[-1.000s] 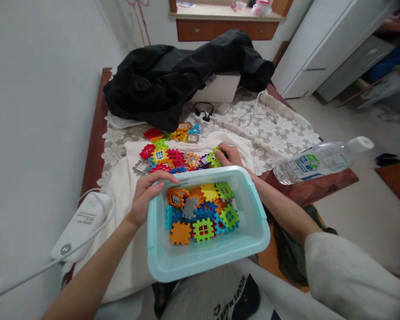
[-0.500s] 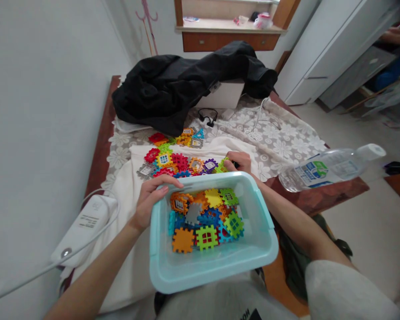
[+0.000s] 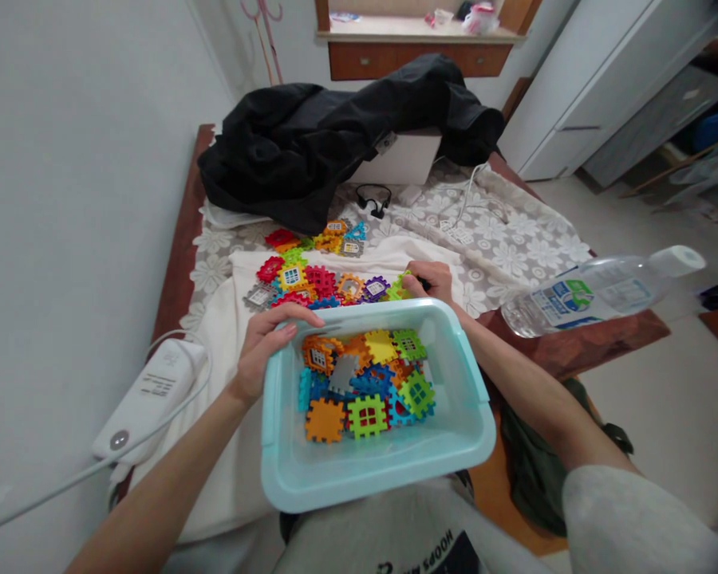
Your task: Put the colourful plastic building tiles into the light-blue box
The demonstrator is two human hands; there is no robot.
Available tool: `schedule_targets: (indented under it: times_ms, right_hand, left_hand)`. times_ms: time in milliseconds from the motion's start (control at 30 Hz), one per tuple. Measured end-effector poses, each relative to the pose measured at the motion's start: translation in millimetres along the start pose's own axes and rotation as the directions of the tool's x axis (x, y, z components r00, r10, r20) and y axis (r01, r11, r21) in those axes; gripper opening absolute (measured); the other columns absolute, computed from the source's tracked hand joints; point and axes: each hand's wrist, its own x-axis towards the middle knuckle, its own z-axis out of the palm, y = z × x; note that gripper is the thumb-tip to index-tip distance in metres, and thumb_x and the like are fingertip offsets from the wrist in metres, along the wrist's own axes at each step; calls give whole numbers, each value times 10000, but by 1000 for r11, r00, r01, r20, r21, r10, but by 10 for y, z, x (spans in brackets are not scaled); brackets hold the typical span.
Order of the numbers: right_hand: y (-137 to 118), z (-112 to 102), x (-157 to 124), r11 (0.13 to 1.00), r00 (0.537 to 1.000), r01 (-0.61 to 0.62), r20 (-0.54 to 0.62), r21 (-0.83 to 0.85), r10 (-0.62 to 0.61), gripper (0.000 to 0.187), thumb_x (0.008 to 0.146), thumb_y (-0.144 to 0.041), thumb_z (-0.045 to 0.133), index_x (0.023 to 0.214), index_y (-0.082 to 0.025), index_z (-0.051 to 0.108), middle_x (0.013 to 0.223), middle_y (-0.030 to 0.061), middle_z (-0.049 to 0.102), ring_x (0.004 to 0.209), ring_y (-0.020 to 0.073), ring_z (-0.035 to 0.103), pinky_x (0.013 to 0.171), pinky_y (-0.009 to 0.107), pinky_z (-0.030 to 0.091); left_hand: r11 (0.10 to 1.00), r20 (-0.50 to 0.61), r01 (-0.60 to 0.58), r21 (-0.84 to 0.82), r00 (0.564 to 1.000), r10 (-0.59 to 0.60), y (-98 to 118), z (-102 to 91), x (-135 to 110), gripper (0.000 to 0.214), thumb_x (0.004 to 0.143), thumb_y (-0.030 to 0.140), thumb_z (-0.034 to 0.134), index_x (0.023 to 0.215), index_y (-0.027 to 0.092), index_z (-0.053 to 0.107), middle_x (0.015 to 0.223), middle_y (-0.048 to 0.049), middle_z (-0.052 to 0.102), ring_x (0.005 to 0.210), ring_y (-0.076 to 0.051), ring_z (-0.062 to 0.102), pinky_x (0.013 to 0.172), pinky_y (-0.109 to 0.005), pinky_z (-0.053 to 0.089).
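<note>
Nearby, black jacket [image 3: 335,135], tilted bottle [image 3: 598,291].

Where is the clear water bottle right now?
In the head view the water bottle lies on its side at the table's right edge, right of the right hand and the turquoise bin.
</note>
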Motion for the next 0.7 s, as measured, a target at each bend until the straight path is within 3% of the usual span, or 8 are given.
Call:
schedule_targets:
  times_ms: [200, 433, 500, 700]
  right_hand:
    - [17, -27, 30, 999, 993, -49, -110, 21, 51, 617, 1020, -572, 549, 548, -240, 330, 498, -53, 290, 469, 105, 259, 496, 303, 214]
    - [-8, -21, 15, 985, 971, -153, -170, 84, 166, 586, 1005, -585, 562, 563, -238, 393, 522, -38, 346, 505, 119, 305, 530, 314, 237]
    - [-13, -22, 14, 983, 972, -168, -151, 73, 178, 596, 1001, -605, 561, 563, -238, 390, 519, -40, 345, 508, 119, 304, 533, 315, 233]
    - [-10, -47, 31, 985, 985, -169, 47, 44, 167, 627, 999, -646, 546, 554, -232, 393, 524, -48, 341, 520, 107, 285, 537, 305, 232]
  left_hand:
    - [1000, 0, 21, 17, 1000, -21, 3, -9, 1, 222, 864, 346, 703, 882, 211, 879, 858, -57, 783, 850, -233, 682, 732, -323, 471]
    - [1000, -14, 3, 29, 1000, -2, 28, 16, 14, 217, 841, 331, 692, 858, 213, 873, 858, -53, 804, 822, -221, 678, 766, -325, 467]
    - [1000, -14, 1, 24, 1000, -1, 29, 21, 11, 221, 840, 335, 692, 860, 210, 873, 870, -56, 814, 824, -220, 680, 777, -325, 468]
    - [999, -37, 31, 14, 999, -31, 42, 50, -2, 246, 816, 371, 709, 856, 187, 868, 867, -80, 806, 818, -238, 678, 732, -330, 486]
